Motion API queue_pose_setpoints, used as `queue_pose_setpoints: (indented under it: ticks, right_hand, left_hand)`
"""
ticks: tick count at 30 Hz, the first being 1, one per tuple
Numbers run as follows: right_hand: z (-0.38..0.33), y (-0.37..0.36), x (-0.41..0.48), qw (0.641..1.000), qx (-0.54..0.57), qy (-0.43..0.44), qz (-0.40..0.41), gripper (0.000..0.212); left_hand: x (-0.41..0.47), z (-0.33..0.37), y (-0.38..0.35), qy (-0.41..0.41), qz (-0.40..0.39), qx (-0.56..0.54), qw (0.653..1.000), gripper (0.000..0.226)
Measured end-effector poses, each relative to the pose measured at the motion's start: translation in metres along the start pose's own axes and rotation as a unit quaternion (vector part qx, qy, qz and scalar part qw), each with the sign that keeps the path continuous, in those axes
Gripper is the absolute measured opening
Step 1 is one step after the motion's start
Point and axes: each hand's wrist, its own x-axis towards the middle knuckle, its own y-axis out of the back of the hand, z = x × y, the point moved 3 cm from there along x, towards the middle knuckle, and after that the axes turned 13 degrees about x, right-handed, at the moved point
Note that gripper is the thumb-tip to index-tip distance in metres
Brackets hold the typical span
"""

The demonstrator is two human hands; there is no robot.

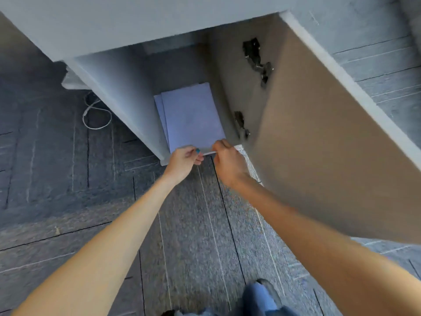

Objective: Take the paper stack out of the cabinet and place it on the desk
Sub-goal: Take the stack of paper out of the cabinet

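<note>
A white paper stack (191, 115) lies flat on the floor of the open cabinet (123, 92), with a lower sheet peeking out on its left side. My left hand (183, 159) pinches the stack's near edge at its left corner. My right hand (226, 159) grips the same near edge further right, fingers curled over it. Both arms reach forward and down from the bottom of the view. The desk top (114, 21) spans the frame above the cabinet opening.
The brown cabinet door (330, 133) swings open on the right, close to my right forearm, with two metal hinges (257, 58) on the inner wall. A white cable (95, 115) coils on the grey carpet at left. My jeans and shoe (262, 295) show below.
</note>
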Motion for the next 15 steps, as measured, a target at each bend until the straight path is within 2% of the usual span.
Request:
queue_pose_setpoints:
  ticks: [6, 10, 13, 15]
  right_hand:
    - [0.06, -0.06, 0.074, 0.999, 0.021, 0.029, 0.03, 0.028]
    - [0.092, -0.082, 0.12, 0.997, -0.016, 0.011, 0.071, 0.027]
    - [0.11, -0.091, 0.152, 0.992, -0.07, -0.035, 0.104, 0.041]
    - [0.119, -0.095, 0.169, 0.988, -0.077, -0.095, 0.094, 0.052]
  left_hand:
    - [0.082, -0.049, -0.009, -0.023, 0.081, -0.003, 0.996, 0.022]
    - [0.122, -0.07, -0.007, -0.024, 0.123, 0.074, 0.989, 0.019]
    - [0.138, -0.083, -0.002, 0.003, 0.237, 0.249, 0.939, 0.034]
    - [0.145, -0.092, -0.002, 0.042, 0.272, 0.323, 0.906, 0.05]
